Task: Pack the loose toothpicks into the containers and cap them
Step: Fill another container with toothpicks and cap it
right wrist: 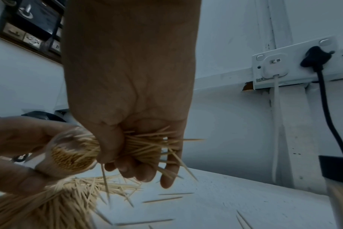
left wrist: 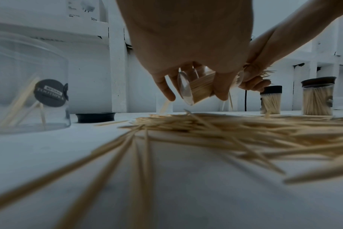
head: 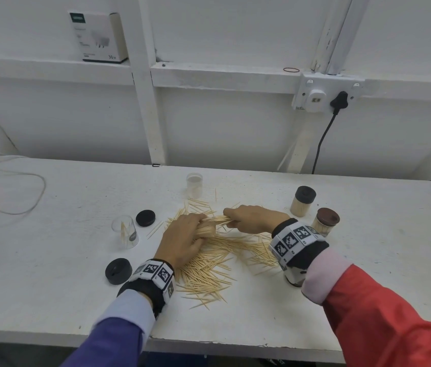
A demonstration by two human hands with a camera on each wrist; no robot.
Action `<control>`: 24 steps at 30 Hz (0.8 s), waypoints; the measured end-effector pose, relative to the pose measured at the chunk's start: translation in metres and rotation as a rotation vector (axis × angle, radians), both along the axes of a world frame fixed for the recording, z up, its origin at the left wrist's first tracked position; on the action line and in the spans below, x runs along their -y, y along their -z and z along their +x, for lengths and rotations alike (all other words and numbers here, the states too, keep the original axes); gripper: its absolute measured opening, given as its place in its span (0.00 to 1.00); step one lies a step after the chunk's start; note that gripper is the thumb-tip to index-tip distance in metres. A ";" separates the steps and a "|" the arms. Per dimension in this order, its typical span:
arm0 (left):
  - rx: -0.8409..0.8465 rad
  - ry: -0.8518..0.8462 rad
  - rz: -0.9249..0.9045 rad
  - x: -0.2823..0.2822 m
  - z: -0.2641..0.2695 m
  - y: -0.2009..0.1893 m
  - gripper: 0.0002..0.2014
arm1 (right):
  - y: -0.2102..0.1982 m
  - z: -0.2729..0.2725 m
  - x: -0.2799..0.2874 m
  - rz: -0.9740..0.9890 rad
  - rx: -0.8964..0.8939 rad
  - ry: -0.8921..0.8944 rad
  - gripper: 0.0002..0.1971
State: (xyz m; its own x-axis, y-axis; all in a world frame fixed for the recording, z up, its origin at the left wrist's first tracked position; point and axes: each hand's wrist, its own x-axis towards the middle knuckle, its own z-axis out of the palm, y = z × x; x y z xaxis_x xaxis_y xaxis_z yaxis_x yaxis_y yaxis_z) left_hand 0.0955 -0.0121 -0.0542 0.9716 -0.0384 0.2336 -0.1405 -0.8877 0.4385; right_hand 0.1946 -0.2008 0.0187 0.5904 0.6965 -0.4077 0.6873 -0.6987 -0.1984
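Pale wooden toothpicks (head: pixel 217 263) lie heaped mid-table between my wrists. My left hand (head: pixel 182 241) curls around a small clear plastic jar (left wrist: pixel 198 88), tipped sideways and nearly full. My right hand (head: pixel 252 218) clamps a bundle of toothpicks (right wrist: pixel 147 145) at its mouth. Two capped full jars (head: pixel 302 202) stand far right.
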 end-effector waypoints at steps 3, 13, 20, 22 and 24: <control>-0.020 0.007 -0.003 0.000 0.000 0.000 0.27 | 0.000 -0.004 -0.002 -0.002 -0.017 0.006 0.05; -0.041 -0.084 -0.057 0.001 -0.001 -0.001 0.29 | 0.006 -0.011 -0.008 0.055 0.130 -0.027 0.02; -0.057 -0.009 -0.028 0.000 -0.001 0.001 0.32 | 0.014 -0.012 -0.011 0.044 0.263 -0.092 0.10; -0.053 0.000 -0.021 0.000 0.000 0.000 0.30 | 0.014 -0.013 -0.014 0.054 0.265 -0.093 0.11; -0.046 -0.005 -0.010 0.001 0.000 0.000 0.29 | 0.013 -0.012 -0.016 0.074 0.232 -0.059 0.12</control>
